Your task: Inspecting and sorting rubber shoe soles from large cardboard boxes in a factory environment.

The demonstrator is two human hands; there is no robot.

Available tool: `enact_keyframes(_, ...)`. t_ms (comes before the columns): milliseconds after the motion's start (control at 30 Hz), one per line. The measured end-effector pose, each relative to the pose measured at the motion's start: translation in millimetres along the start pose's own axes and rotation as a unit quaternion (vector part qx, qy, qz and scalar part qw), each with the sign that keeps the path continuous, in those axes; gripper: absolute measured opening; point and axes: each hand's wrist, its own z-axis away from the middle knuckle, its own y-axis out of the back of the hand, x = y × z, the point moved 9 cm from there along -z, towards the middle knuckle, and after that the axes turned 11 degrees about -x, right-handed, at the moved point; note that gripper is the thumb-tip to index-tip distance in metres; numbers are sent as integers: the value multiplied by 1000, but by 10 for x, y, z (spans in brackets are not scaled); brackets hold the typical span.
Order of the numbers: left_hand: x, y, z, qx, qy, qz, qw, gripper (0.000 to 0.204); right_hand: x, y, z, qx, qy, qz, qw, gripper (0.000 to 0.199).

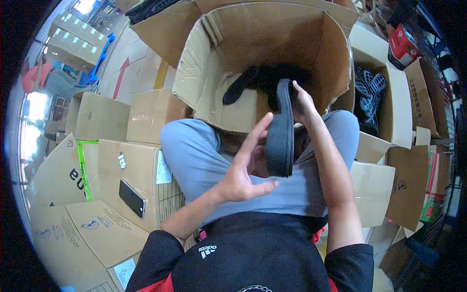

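Note:
My right hand [303, 104] grips the far end of a dark shoe sole [279, 141], which stands edge-on above my lap. Lines along its edge suggest two layers, but I cannot tell whether it is one sole or a pair. Beside its left face is my left hand [244, 171], fingers stretched and thumb spread apart; whether the fingertips touch the sole is unclear. Beyond my knees, a large open cardboard box [194, 73] has several black soles [238, 86] on its bottom, partly in shadow.
At the right, an open carton [400, 104] holds dark soles with pale patterns [370, 90]. Closed cartons [116, 214] stand at the left, with a phone [132, 198] and a small white item [121, 160] on top. A person in red [41, 78] is at the far left.

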Motion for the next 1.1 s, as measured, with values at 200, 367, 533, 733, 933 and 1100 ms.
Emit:
enact_keyframes(200,29,614,66,186,-63,215,957,80,61,47,-18,7,-5,114,993,31)
enact_keyframes(367,-110,1089,209,279,-49,260,923,47,13,-60,118,-26,-9,102,994,29)
enact_keyframes(533,-203,1272,325,314,-3,312,897,51,-89,-321,308,-31,-4,98,995,38)
enact_keyframes(733,-395,1212,152,278,3,398,874,53,-402,-385,691,-73,40,90,992,38)
enact_keyframes(933,-289,1316,311,208,-22,297,932,57,-887,-672,1854,0,357,93,929,47)
enact_keyframes(1100,-432,1239,28,159,-6,318,935,62,-1615,-144,3117,130,546,23,827,43)
